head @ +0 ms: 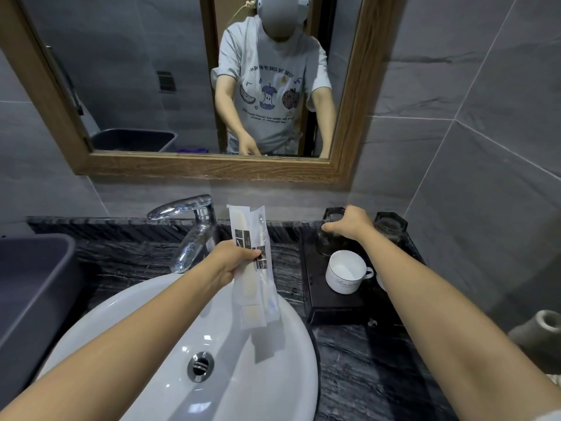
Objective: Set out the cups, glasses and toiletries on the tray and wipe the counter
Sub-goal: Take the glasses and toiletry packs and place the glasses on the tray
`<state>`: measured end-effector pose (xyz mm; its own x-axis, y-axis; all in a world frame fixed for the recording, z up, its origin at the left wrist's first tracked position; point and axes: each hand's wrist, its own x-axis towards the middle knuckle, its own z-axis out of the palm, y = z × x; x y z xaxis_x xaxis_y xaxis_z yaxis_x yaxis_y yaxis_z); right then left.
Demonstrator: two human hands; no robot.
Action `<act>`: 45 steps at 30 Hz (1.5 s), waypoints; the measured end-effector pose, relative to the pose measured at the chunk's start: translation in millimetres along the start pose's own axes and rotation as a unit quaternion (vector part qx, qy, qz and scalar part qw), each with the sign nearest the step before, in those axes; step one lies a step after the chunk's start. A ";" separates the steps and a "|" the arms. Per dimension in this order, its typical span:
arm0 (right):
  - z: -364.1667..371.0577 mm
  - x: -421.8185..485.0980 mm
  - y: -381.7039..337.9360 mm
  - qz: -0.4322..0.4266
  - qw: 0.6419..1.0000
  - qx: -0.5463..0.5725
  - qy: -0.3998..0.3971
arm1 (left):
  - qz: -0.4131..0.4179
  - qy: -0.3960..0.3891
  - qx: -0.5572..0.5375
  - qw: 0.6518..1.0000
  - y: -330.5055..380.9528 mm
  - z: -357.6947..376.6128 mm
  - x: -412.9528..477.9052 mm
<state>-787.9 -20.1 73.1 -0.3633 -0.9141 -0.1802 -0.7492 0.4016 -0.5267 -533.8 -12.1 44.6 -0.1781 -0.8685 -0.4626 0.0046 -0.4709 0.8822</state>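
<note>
My left hand (pixel 233 262) grips several clear toiletry packets (pixel 253 268), a comb and a toothbrush among them, upright above the white basin. My right hand (pixel 349 223) grips the top of an upturned glass (pixel 329 238) at the back left of the black tray (pixel 340 308). A second upturned glass (pixel 391 227) stands at the tray's back right. A white cup (pixel 346 271) with a handle sits on the tray in front of the glasses. Another white cup (pixel 380 282) shows only as a sliver behind my right forearm.
The white basin (pixel 212 344) and chrome tap (pixel 188 232) fill the middle of the dark marble counter (pixel 364 375). A grey bin (pixel 30 284) stands at the left. A rolled grey towel (pixel 540 335) lies at the right edge. A wood-framed mirror (pixel 212 168) hangs above.
</note>
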 end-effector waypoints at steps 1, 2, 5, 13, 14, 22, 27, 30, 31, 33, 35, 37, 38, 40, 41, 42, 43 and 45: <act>-0.4 0.4 0.1 0.001 1.000 -0.004 -0.002 | -0.001 0.000 0.000 1.000 -1.0 0.0 0.0; -0.4 0.8 0.3 0.002 1.000 -0.009 -0.004 | -0.003 0.001 0.000 1.000 -2.1 0.0 -0.2; -0.6 1.0 0.8 0.004 1.000 -0.020 -0.005 | -0.003 -0.001 -0.002 1.000 -4.1 0.9 -1.0; -0.1 6.5 0.9 0.009 0.998 -0.049 -0.039 | 0.002 0.000 0.002 1.000 -4.0 0.8 -2.2; 1.2 7.3 1.2 0.010 0.998 -0.050 -0.040 | 0.002 0.000 0.002 1.000 -3.5 0.9 -2.5; 4.2 4.5 6.4 0.014 0.998 -0.054 -0.033 | 0.008 -0.013 0.015 1.000 1.2 4.3 -6.1; 0.8 -5.5 8.4 -0.002 0.998 -0.064 -0.012 | 0.010 -0.025 0.025 0.999 4.7 11.7 -9.0; -6.0 -14.0 10.5 -0.021 0.997 -0.068 -0.024 | 0.005 -0.038 0.037 0.999 9.3 19.3 -12.3; -8.6 -17.6 11.1 -0.028 0.997 -0.073 -0.029 | 0.001 -0.044 0.041 0.998 11.1 22.5 -13.6; -14.3 -28.4 12.7 -0.039 0.995 -0.080 -0.038 | -0.010 -0.063 0.046 0.997 14.2 31.3 -17.8; -19.6 -44.9 14.6 -0.055 0.995 -0.077 -0.031 | -0.011 -0.080 0.055 0.995 15.2 41.0 -21.1; -22.1 -66.4 18.2 -0.076 0.995 -0.058 0.000 | -0.005 -0.093 0.065 0.994 13.2 49.8 -23.1; -21.4 -77.6 21.5 -0.087 0.995 -0.048 0.027 | -0.005 -0.101 0.064 0.993 11.2 53.6 -23.4; -14.6 -100.3 32.2 -0.110 0.990 -0.034 0.086 | -0.013 -0.118 0.063 0.991 5.6 59.6 -22.9; -8.4 -111.7 39.3 -0.122 0.985 -0.025 0.116 | -0.019 -0.122 0.067 0.990 2.5 61.4 -23.0; -0.7 -123.4 47.9 -0.130 0.981 -0.013 0.143 | -0.025 -0.125 0.072 0.989 -0.6 62.9 -23.4; 8.5 -134.4 57.3 -0.131 0.977 0.001 0.166 | -0.030 -0.126 0.074 0.989 -3.9 63.4 -23.1; 29.4 -154.0 77.6 -0.110 0.974 0.034 0.196 | -0.038 -0.133 0.062 0.988 -11.0 63.2 -20.7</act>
<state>-773.8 150.2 35.5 -0.3913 -0.8807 0.2669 -0.7997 0.1819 -0.5721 -592.4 20.9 50.1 -0.4254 -0.7526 -0.5026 -0.1369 -0.4955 0.8578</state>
